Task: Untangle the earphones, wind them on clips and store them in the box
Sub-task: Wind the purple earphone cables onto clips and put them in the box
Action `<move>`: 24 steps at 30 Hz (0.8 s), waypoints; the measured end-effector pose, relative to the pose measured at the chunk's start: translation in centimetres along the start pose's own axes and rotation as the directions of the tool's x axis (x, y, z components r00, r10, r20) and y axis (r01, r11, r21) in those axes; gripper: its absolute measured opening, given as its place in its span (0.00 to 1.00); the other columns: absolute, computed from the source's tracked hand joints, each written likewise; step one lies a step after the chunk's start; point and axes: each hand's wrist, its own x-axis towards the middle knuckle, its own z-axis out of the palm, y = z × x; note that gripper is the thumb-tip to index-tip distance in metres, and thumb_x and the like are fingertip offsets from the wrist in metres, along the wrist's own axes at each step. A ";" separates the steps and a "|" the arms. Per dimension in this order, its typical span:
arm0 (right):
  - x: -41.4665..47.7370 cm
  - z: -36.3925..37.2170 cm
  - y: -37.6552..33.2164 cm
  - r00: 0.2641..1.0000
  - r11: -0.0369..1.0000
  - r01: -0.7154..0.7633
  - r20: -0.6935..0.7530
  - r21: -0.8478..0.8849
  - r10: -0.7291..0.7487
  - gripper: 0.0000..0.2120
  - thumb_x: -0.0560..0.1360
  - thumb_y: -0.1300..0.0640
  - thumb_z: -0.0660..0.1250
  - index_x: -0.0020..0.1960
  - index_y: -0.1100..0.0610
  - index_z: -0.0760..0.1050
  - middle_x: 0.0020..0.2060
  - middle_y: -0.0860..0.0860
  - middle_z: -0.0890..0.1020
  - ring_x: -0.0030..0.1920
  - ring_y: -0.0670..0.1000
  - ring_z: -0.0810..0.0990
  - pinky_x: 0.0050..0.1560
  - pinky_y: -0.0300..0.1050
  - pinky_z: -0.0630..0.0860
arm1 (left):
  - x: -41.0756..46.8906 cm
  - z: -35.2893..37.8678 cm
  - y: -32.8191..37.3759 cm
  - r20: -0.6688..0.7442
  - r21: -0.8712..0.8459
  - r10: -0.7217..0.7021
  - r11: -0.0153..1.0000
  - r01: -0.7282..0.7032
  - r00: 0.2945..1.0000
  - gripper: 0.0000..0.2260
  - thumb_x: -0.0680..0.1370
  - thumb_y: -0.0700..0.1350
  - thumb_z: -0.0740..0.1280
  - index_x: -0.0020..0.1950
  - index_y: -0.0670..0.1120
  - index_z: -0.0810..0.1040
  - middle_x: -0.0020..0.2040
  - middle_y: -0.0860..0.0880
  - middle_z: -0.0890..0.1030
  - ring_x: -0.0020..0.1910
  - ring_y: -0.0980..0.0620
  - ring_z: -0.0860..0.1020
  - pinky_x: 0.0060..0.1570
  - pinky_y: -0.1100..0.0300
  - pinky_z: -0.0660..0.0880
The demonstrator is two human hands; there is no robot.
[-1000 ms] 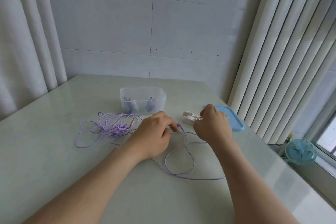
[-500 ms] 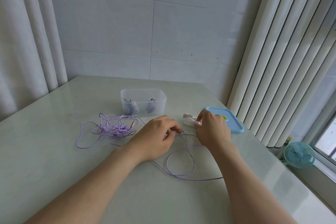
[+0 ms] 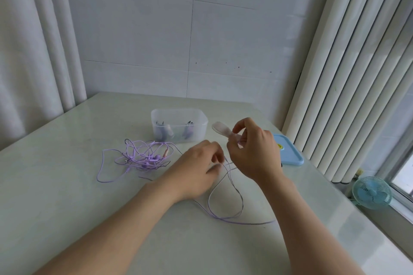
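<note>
A tangle of purple earphones [image 3: 143, 158] lies on the pale table [image 3: 55, 196], left of centre. One loose purple cable [image 3: 225, 198] loops in front of my hands. My left hand [image 3: 196, 172] pinches this cable near its upper end, low over the table. My right hand [image 3: 254, 152] holds a pale pink clip [image 3: 221, 129] lifted above the table, its free end pointing up-left. Behind the hands stands a clear plastic box [image 3: 178, 125] with wound earphones inside.
The box's blue lid [image 3: 288, 152] lies flat to the right, partly behind my right hand. White curtains hang on the left and vertical blinds on the right. A small blue fan [image 3: 372, 192] stands on the sill beyond the table's right edge.
My right hand has picked the pink clip off the table and raised it. My left hand has stayed on the loose cable, shifting slightly.
</note>
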 end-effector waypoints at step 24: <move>-0.2 -0.4 -1.6 0.972 0.678 -0.011 0.166 0.735 -0.164 0.09 0.82 0.66 0.68 0.59 0.56 0.83 0.44 0.50 0.89 0.36 0.55 0.81 0.39 0.48 0.79 | 1.4 -2.6 -0.2 0.175 -0.906 -0.523 0.245 0.345 0.834 0.13 0.88 0.41 0.58 0.59 0.36 0.80 0.48 0.41 0.77 0.38 0.46 0.82 0.44 0.49 0.85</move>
